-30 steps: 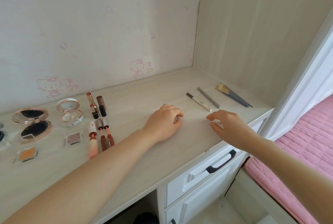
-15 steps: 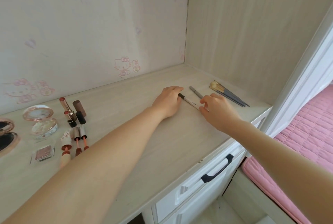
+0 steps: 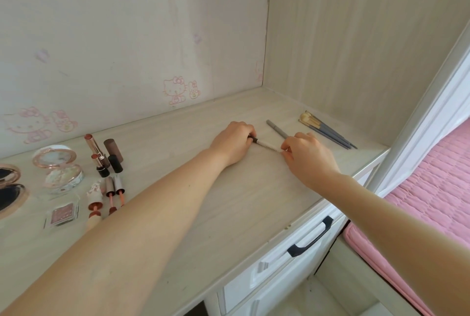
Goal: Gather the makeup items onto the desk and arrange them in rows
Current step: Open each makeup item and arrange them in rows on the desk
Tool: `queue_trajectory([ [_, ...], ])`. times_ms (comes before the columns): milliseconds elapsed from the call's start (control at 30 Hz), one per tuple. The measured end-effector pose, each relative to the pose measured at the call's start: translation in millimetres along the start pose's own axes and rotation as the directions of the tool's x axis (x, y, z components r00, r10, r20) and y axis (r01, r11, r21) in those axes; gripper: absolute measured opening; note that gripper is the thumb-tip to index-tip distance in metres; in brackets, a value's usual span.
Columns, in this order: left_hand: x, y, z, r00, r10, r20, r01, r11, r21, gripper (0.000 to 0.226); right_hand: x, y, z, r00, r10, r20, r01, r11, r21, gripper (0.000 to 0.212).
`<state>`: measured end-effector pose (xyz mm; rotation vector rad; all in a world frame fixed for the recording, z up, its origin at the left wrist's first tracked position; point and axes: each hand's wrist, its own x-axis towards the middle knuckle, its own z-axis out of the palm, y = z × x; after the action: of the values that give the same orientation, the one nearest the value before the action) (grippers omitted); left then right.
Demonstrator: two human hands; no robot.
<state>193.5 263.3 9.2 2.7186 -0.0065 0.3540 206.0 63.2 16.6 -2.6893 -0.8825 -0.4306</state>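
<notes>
Left fingers (image 3: 246,133): curled round the dark end of the white pencil (image 3: 267,144).
Right fingers (image 3: 288,147): the pale end is pinched between thumb and forefinger.
Hands: left hand (image 3: 232,144) at 9 o'clock of the white pencil, right hand (image 3: 309,160) at 4 o'clock.
White pencil: held low at the desk (image 3: 229,214); contact cannot be told.
Grey pencil (image 3: 277,129): laid at 1 o'clock, just beside.
Brushes (image 3: 328,132): bunched at 2 o'clock.
Lipsticks (image 3: 104,155), compacts (image 3: 58,165): ranged at 9 o'clock, well apart.

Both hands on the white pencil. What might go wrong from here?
1. The right hand pinches the white pencil right beside the grey pencil; lifting may nudge it toward the brushes.
2. The left hand grips the dark end; its forearm passes close to the lip tubes, so pulling back could disturb that row.
</notes>
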Motion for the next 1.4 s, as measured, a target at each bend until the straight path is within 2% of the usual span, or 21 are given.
queue_trajectory([
  [367,-58,-2,-39,0.999,0.048,0.005,-0.048,0.999,-0.018,0.014,-30,-16,-8,0.998,-0.062,-0.001,0.061,0.983,0.174,0.013],
  [533,-95,2,-63,0.999,0.039,-0.011,-0.04,0.993,-0.115,0.011,-50,-33,-19,0.993,-0.104,-0.063,0.117,0.956,0.268,0.009],
  [733,-143,1,-88,0.993,-0.083,-0.082,0.053,0.947,-0.317,0.008,-75,-67,-26,0.988,-0.123,-0.097,0.151,0.918,0.366,0.011],
  [967,-209,-5,-122,0.95,-0.255,-0.18,0.105,0.804,-0.586,0.016,-100,-124,-42,0.998,-0.062,-0.025,0.066,0.853,0.518,0.019],
  [1000,-219,-7,-127,0.936,-0.296,-0.188,0.108,0.755,-0.647,0.018,-103,-134,-45,0.999,-0.051,-0.014,0.051,0.836,0.546,0.018],
  [1133,-254,-6,-146,0.86,-0.483,-0.164,0.065,0.422,-0.904,0.018,-113,-174,-52,0.998,-0.056,0.032,0.021,0.753,0.657,0.016],
  [1200,-269,-9,-153,0.843,-0.515,-0.157,0.031,0.338,-0.941,0.016,-117,-195,-52,0.995,-0.077,0.058,0.013,0.702,0.712,0.013],
  [1300,-289,-16,-157,0.82,-0.551,-0.156,0.005,0.279,-0.96,0.017,-122,-226,-51,0.99,-0.099,0.096,-0.016,0.608,0.794,0.01],
  [1400,-307,-20,-158,0.807,-0.565,-0.17,0.004,0.294,-0.956,0.02,-127,-253,-48,0.982,-0.113,0.149,-0.077,0.478,0.875,0.014],
])
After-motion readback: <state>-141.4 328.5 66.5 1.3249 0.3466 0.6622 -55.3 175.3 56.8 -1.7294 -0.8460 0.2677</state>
